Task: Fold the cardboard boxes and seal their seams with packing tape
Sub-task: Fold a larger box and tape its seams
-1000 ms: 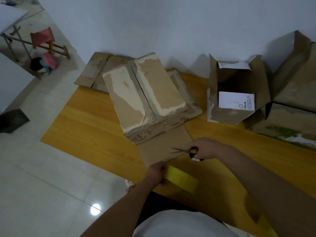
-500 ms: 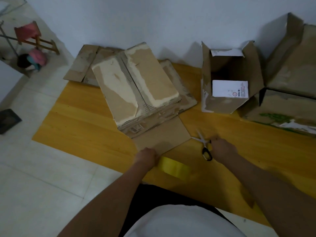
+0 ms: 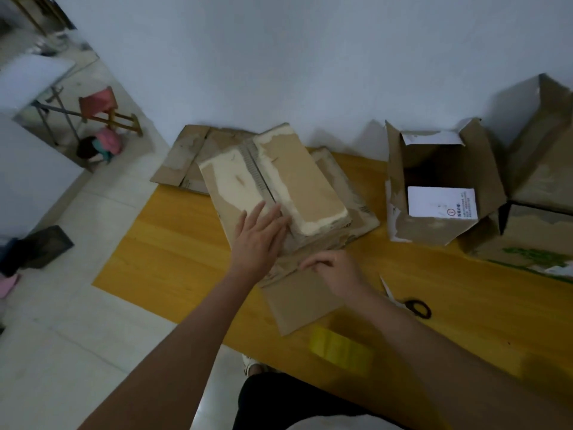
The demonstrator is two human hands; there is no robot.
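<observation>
head view, as i read it from the remote station. the folded cardboard box [image 3: 279, 187] lies near the middle of the yellow wooden board [image 3: 173, 252], its top flaps closed with torn pale patches and a seam running down the centre. the left hand [image 3: 259, 240] rests flat on the near part of that top, fingers straight and slightly spread, fingertips reaching the seam; it holds nothing. the right hand [image 3: 336, 271] sits at the box's near lower edge, fingers curled with their tips against the fold where the loose front flap [image 3: 300, 302] meets the box; i cannot tell whether they actually pinch the cardboard or only press on it. the flap lies flat on the board, pointing toward me.

the roll of yellow packing tape [image 3: 341, 349] lies on the board near its front edge, just beyond the flap's corner, blurred and apart from both hands. the scissors [image 3: 409, 301] lie on the board to the right of the right forearm, black handles nearest me, untouched.

flattened cardboard sheets [image 3: 186, 159] lie behind the box against the white wall [image 3: 310, 57]. to the right stands an open box [image 3: 440, 184] with a white label inside, and beside it further large cartons [image 3: 539, 181]. the floor at left is pale tile [image 3: 62, 336].
</observation>
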